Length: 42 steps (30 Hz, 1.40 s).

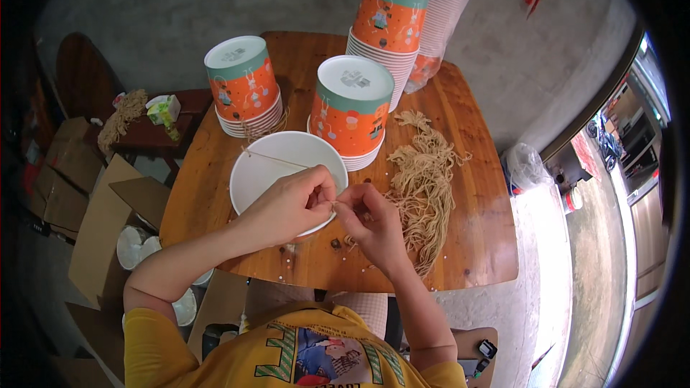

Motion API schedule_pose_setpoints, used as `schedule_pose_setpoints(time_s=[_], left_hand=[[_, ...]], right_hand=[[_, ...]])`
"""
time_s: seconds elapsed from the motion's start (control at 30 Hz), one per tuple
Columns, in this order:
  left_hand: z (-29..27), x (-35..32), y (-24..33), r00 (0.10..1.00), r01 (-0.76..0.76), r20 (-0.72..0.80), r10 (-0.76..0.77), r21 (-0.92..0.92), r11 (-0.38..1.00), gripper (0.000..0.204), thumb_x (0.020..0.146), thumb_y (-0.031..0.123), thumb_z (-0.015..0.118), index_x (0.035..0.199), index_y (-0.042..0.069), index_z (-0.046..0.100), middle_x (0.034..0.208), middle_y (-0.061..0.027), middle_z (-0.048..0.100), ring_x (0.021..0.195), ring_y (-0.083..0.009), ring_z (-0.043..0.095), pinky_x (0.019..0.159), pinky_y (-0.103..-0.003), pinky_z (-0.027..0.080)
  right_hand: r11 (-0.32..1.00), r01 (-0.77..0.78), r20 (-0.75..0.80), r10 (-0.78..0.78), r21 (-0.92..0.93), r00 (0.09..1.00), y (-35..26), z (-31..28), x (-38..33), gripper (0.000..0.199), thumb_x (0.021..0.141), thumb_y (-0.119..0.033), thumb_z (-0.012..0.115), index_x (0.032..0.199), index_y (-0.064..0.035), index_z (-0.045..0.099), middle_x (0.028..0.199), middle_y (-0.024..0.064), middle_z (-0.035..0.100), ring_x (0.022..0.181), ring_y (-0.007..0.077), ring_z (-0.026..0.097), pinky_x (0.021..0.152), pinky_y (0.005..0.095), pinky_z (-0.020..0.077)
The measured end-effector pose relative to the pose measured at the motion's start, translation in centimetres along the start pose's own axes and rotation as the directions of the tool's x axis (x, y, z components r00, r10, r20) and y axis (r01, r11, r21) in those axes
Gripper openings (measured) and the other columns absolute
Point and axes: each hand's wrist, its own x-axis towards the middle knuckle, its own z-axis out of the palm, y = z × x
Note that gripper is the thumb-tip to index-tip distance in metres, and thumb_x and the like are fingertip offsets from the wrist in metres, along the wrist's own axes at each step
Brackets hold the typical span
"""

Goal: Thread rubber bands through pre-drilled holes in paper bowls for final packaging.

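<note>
My left hand [291, 205] and my right hand [374, 219] meet over the near rim of a white paper bowl [266, 169] on the wooden table [467, 244]. Both pinch a thin tan string [277, 160] that runs taut across the bowl's mouth to its far left rim. A loose heap of the same tan strings [424, 183] lies just right of my right hand.
Three stacks of upside-down orange and teal paper bowls [244, 86] [352, 111] [388, 25] stand behind the white bowl, with a sleeve of clear lids [442, 0] at the back. Cardboard boxes [108, 208] and more white bowls [136, 244] sit on the floor to the left.
</note>
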Motion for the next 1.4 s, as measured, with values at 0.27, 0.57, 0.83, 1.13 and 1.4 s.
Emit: schedule_pose_setpoints(time_s=[0.27, 0.57, 0.83, 1.13, 1.4], left_hand=[[-0.6, 0.7, -1.5, 0.934, 0.332, 0.274, -0.228, -0.433, 0.838, 0.015, 0.086, 0.006, 0.064, 0.098, 0.003, 0.056, 0.087, -0.0005, 0.058, 0.073, -0.0071, 0.053, 0.064, -0.021, 0.044], [-0.8, 0.9, -1.8, 0.952, 0.239, 0.280, -0.123, -0.430, 0.871, 0.011, 0.086, 0.007, 0.064, 0.090, 0.006, 0.054, 0.083, 0.0008, 0.056, 0.072, -0.0068, 0.052, 0.063, -0.023, 0.044], [0.2, 0.0, -0.7, 0.998, -0.060, 0.019, 0.060, 0.003, 0.998, 0.012, 0.085, 0.004, 0.060, 0.091, 0.004, 0.050, 0.078, -0.0054, 0.055, 0.070, -0.0158, 0.056, 0.064, -0.030, 0.046], [0.4, -0.5, -0.4, 0.999, 0.016, -0.037, -0.016, 0.015, 1.000, 0.010, 0.087, 0.005, 0.060, 0.092, 0.004, 0.051, 0.077, -0.0057, 0.059, 0.068, -0.0173, 0.058, 0.062, -0.031, 0.047], [0.4, -0.2, -1.1, 0.997, 0.062, -0.033, -0.069, -0.169, 0.984, 0.012, 0.088, 0.003, 0.062, 0.094, 0.003, 0.052, 0.088, -0.0011, 0.058, 0.082, -0.0080, 0.055, 0.075, -0.025, 0.048]], right_hand=[[0.984, -0.136, 0.015, 0.135, 0.113, 0.991, -0.2, 0.2, -0.1, 0.011, 0.088, -0.005, 0.068, 0.093, -0.0018, 0.058, 0.080, -0.0011, 0.060, 0.068, 0.0048, 0.052, 0.062, 0.0211, 0.0436], [0.980, -0.145, 0.047, 0.140, 0.140, 0.989, -0.6, 0.0, -0.1, 0.012, 0.089, -0.005, 0.067, 0.094, -0.0025, 0.056, 0.078, -0.0023, 0.058, 0.066, 0.0035, 0.050, 0.059, 0.0198, 0.0417], [0.992, -0.114, 0.047, 0.111, 0.056, 0.993, -0.3, 0.0, -0.2, 0.013, 0.088, -0.004, 0.066, 0.093, -0.0018, 0.055, 0.077, -0.0006, 0.058, 0.064, 0.0047, 0.050, 0.057, 0.0208, 0.0423], [0.991, -0.115, 0.064, 0.111, 0.065, 0.992, -0.8, 0.0, -0.2, 0.012, 0.088, -0.003, 0.065, 0.091, -0.0010, 0.054, 0.078, 0.0013, 0.058, 0.063, 0.0060, 0.051, 0.057, 0.0230, 0.0443], [0.983, -0.147, 0.073, 0.140, 0.105, 0.987, -0.9, 0.3, -0.4, 0.012, 0.090, -0.004, 0.064, 0.093, -0.0022, 0.053, 0.081, -0.0011, 0.055, 0.068, 0.0049, 0.048, 0.061, 0.0218, 0.0435]])
